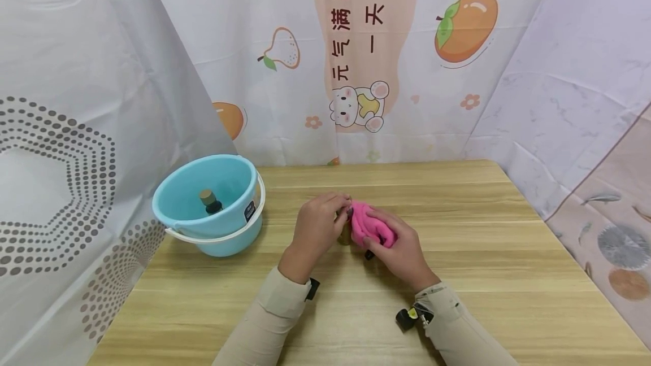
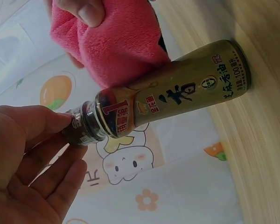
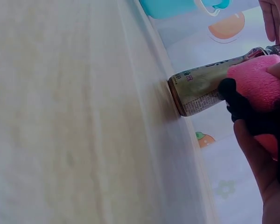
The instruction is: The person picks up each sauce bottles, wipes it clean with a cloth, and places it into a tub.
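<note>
A small sesame oil bottle point(image 2: 191, 84) with a gold-brown label stands upright on the wooden table. At its neck, my left hand point(image 1: 317, 222) pinches the cap point(image 2: 81, 126) between thumb and fingers. My right hand point(image 1: 404, 253) holds a bunched pink cloth point(image 1: 367, 225) against the side of the bottle, near the shoulder. Part of the label is hidden behind the cloth in the right wrist view. A dark strap-like piece point(image 3: 242, 107) overlaps the cloth by the right fingers.
To the left stands a light blue bucket point(image 1: 239, 225) with a white handle. Inside it, a dark bottle with a tan cap point(image 1: 207, 196) leans. A printed curtain point(image 1: 285, 106) hangs behind the table point(image 1: 458, 202), and other sheets hang at both sides.
</note>
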Action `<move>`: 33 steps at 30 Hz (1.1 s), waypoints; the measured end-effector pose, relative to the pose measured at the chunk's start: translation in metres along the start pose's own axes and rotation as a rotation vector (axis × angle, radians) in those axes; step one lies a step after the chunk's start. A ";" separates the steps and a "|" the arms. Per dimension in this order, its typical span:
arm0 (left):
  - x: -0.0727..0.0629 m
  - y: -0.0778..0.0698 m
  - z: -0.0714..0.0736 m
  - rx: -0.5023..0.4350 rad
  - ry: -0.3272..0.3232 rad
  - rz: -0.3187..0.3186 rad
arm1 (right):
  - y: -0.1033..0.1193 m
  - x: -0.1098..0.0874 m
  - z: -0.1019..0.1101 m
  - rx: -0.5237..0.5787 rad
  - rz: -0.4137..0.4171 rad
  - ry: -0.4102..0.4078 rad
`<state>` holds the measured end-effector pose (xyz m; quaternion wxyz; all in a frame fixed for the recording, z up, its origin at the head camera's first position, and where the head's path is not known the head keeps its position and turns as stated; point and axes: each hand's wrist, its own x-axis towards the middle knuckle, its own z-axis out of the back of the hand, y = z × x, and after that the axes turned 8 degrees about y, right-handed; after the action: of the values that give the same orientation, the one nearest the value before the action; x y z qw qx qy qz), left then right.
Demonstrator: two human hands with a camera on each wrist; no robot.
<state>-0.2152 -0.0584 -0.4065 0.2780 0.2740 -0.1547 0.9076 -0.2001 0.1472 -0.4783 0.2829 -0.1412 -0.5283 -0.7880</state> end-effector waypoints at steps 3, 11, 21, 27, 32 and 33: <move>0.000 0.000 -0.001 -0.012 -0.005 -0.004 | 0.011 0.000 0.002 0.026 0.016 -0.013; -0.001 0.000 -0.004 -0.025 -0.001 0.002 | -0.005 -0.002 0.002 0.053 -0.025 0.007; -0.001 0.001 -0.004 -0.027 0.000 0.013 | -0.017 -0.002 0.001 -0.030 -0.168 0.113; 0.000 0.001 -0.002 -0.054 0.006 0.017 | -0.017 -0.001 0.001 -0.064 -0.215 0.142; 0.000 0.001 -0.002 -0.067 0.017 0.029 | -0.018 -0.001 0.000 -0.088 -0.272 0.176; 0.000 0.001 -0.002 -0.068 0.017 0.030 | -0.018 -0.001 -0.001 -0.089 -0.282 0.182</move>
<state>-0.2166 -0.0578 -0.4085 0.2748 0.2541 -0.1874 0.9082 -0.2097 0.1522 -0.4929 0.2098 -0.0060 -0.4796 -0.8520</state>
